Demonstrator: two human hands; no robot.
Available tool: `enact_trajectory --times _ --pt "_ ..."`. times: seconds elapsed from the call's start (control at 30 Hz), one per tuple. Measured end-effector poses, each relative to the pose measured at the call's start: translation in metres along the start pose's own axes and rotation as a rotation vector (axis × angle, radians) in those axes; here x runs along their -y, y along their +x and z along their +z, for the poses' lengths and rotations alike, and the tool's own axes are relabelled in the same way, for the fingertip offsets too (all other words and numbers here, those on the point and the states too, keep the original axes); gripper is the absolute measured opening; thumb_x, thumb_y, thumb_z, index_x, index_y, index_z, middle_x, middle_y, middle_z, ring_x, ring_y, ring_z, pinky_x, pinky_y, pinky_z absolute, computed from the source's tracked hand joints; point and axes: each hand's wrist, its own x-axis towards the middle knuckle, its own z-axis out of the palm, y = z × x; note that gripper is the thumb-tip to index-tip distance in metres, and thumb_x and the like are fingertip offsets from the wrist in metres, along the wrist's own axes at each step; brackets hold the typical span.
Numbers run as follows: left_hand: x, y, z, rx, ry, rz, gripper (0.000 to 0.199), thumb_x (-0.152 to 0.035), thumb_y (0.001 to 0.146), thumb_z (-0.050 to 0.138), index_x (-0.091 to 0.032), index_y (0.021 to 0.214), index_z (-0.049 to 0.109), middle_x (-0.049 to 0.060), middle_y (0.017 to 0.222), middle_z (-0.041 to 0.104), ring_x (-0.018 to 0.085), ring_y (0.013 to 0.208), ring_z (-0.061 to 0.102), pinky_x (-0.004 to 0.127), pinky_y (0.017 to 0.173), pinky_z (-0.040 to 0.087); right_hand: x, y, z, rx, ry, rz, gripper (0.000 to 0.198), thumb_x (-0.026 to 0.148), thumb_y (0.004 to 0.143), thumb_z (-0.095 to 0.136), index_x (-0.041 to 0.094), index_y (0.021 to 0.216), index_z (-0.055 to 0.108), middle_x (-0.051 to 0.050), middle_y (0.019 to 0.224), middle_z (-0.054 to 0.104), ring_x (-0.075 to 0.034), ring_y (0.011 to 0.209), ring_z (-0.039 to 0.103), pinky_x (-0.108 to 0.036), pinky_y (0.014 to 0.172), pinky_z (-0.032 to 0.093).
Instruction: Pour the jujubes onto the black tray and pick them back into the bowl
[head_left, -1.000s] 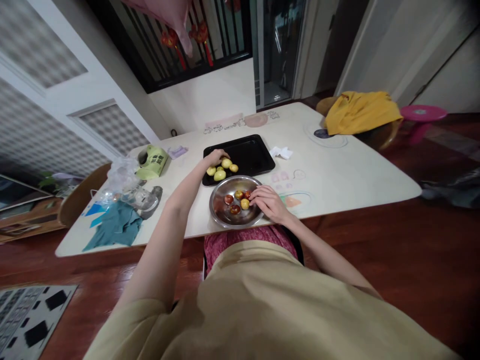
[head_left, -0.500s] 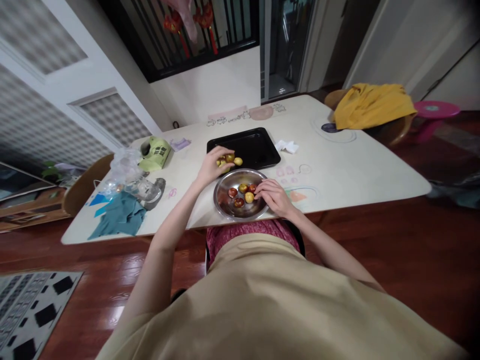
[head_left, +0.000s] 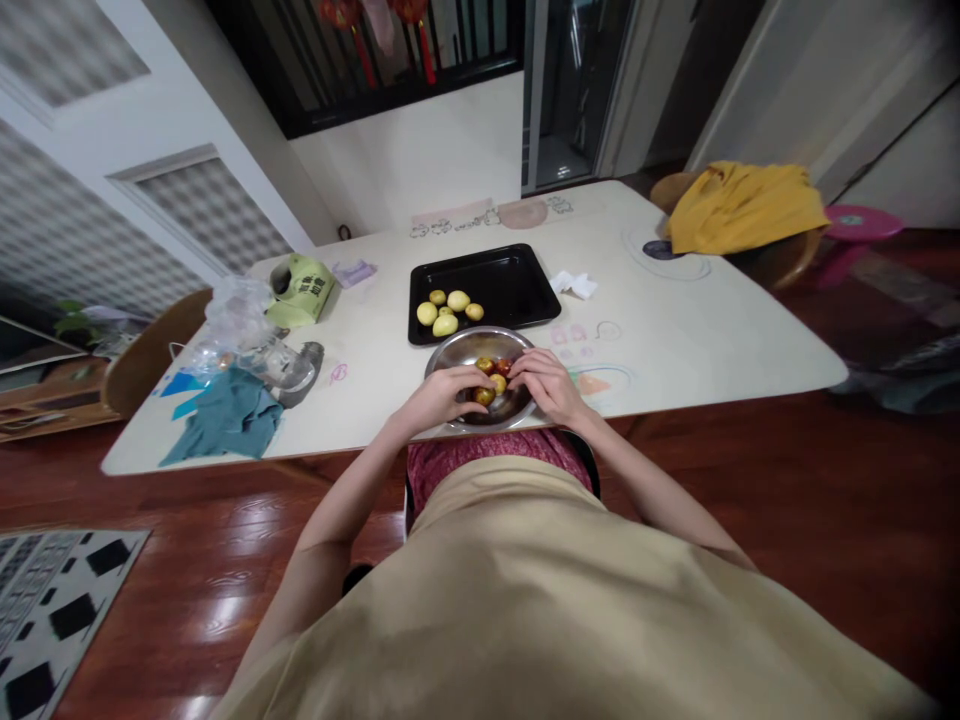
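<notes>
My left hand (head_left: 448,393) reaches over the left side of a shiny metal bowl (head_left: 441,352). Its thumb and fingers close around a yellow-brown round fruit (head_left: 484,396), like a fresh jujube, low in the bowl. Loosely curved, my right hand (head_left: 550,385) lies over the right rim with its fingertips beside a yellow fruit (head_left: 498,383) and a red-brown fruit (head_left: 503,367). Another mottled fruit (head_left: 485,365) is at the back; the fingers may hide more. Behind the bowl, a black tray (head_left: 514,285) has several pale yellow-green fruits (head_left: 445,325) in its left part.
On the table's left lie a teal cloth (head_left: 236,415), clear plastic packaging (head_left: 244,315) and a green bag (head_left: 301,290). White tissue (head_left: 576,285) is right of the tray. A yellow cloth (head_left: 746,210) covers a chair at the far right, beside a pink stool (head_left: 862,222).
My left hand has moved from the tray's left part down into the bowl, bringing a yellow-brown fruit along. The tray's fruits are now uncovered. My right hand has stayed at the bowl's right rim.
</notes>
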Motion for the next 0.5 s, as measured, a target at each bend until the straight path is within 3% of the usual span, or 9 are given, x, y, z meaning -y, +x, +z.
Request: enact_trajectory --times 0.23,0.5 --pt "-0.0017 0.0023 -0.0016 0.094 0.004 -0.026 0.035 -0.03 0.09 0.086 -0.022 0.123 0.078 0.01 0.121 0.079 0.026 0.112 0.077 0.038 0.104 0.059 -0.0015 0.0 -0.001 0.021 -0.01 0.004 0.055 0.041 0.115 0.031 0.025 0.085 0.075 -0.007 0.095 0.078 -0.025 0.098 0.07 -0.055 0.111 0.051" --pt "0.0017 0.0021 -0.0015 0.117 -0.004 -0.045 0.014 -0.024 0.097 0.078 -0.021 0.109 0.083 0.009 0.117 0.08 0.023 0.105 0.079 0.036 0.1 0.06 -0.0018 0.0002 -0.0006 0.013 -0.009 0.003 0.054 0.039 0.115 0.031 0.026 0.085 0.075 -0.007 0.094 0.078 -0.025 0.098 0.07 -0.054 0.111 0.051"
